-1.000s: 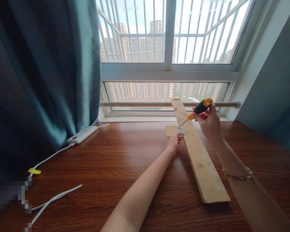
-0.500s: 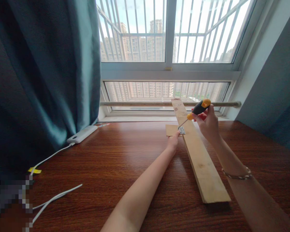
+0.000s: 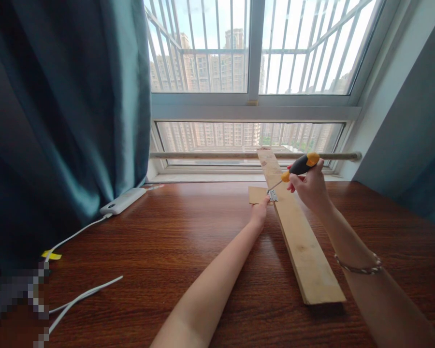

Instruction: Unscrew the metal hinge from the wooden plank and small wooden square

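A long pale wooden plank (image 3: 300, 237) lies slanted on the dark wooden table (image 3: 166, 251), its far end leaning on a window rail. A small metal hinge (image 3: 272, 195) sits on the plank's left edge, joining a smaller wood piece (image 3: 256, 195). My right hand (image 3: 310, 186) is closed round a black and orange screwdriver (image 3: 297, 167), whose tip touches the hinge. My left hand (image 3: 260, 212) rests by the hinge, fingertips pressed against the plank's edge and the small piece.
A white power strip (image 3: 123, 201) with white cables (image 3: 83, 296) lies at the left near a teal curtain (image 3: 65, 121). A wooden rail (image 3: 210, 155) runs across the barred window. A blue-grey wall (image 3: 409, 106) stands at the right.
My right hand has turned slightly with the screwdriver, the handle dipping a little. My left hand and the plank stay put.
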A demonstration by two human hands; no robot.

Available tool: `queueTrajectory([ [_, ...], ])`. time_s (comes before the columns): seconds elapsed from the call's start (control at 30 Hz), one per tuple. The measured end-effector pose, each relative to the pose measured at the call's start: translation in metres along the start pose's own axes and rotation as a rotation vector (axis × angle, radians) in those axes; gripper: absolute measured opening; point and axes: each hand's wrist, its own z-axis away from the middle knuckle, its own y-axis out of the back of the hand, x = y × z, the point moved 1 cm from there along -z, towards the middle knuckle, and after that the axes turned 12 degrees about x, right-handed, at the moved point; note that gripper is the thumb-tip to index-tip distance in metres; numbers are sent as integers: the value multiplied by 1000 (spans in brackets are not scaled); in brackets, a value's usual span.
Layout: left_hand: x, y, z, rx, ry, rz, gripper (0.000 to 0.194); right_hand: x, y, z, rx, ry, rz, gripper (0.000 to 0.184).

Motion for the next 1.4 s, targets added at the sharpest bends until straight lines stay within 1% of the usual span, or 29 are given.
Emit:
queueTrajectory([
  [0.23, 0, 0, 0, -12, -23, 1, 28, 3, 4, -3, -8, 32, -17, 55],
  [0.3, 1, 0, 1, -11, -27, 8, 29, 6, 3, -3, -8, 44, -45, 53],
  [0.4, 4, 0, 2, -7, -16, 20, 29, 10, 3, -4, 32, 66, -56, 47],
  [0.5, 6, 0, 4, 12, -11, 14, 29, 11, 3, -3, 68, 45, -67, 43],
  [0.63, 8, 0, 5, 4, -5, 24, 27, 8, 4, -3, 42, 9, -62, 43],
  [0.83, 11, 1, 9, 7, 14, 33, 26, 9, 5, -5, 38, 18, -51, 41],
  [0.97, 9, 1, 7, 7, 10, 35, 27, 9, 7, -7, -9, 26, -52, 40],
  [1.1, 4, -1, 4, -6, -19, 67, 28, 3, 11, -10, -45, 54, -10, 39],
  [1.23, 4, -1, 4, 6, -30, 67, 28, -5, 14, -11, -78, 10, -113, 44],
  [1.3, 5, -1, 4, 16, -30, 50, 29, -7, 13, -11, -101, -15, -151, 41],
  [1.4, 6, -2, 4, 8, -29, 42, 29, -7, 9, -9, -95, -15, -148, 38],
])
